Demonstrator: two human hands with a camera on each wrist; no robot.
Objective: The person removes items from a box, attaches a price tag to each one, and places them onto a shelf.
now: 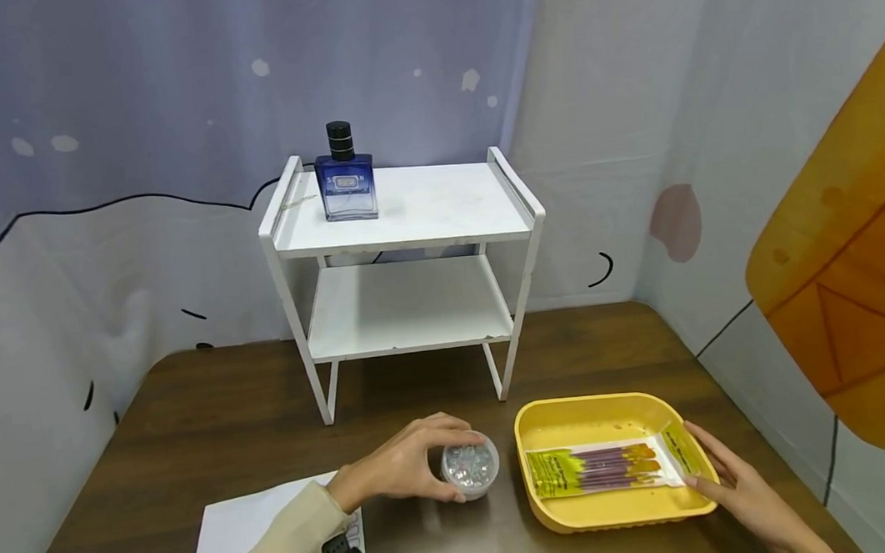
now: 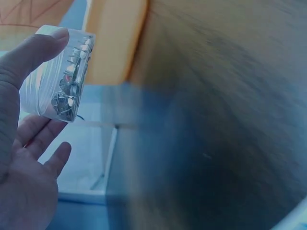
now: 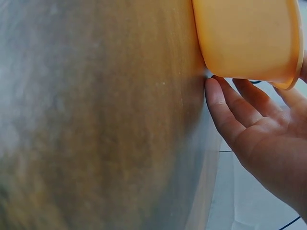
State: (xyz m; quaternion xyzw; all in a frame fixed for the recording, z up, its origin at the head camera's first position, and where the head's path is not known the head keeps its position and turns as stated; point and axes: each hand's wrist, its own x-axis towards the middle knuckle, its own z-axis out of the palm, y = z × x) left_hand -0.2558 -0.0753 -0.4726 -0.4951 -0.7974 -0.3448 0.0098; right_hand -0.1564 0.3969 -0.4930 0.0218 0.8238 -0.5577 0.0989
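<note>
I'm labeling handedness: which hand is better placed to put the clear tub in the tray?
Left hand, probably: it grips the clear tub near the yellow tray; the right hand holds the tray's opposite edge.

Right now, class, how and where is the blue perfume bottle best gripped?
Grip the perfume bottle around its rectangular body, not its black cap, probably from the front right: it stands upright near the white rack's left rail, its right side unobstructed.

tray (image 3: 249, 38): cut off, right-wrist view | paper (image 1: 233, 521): partly behind sleeve (image 1: 291, 539)
</note>
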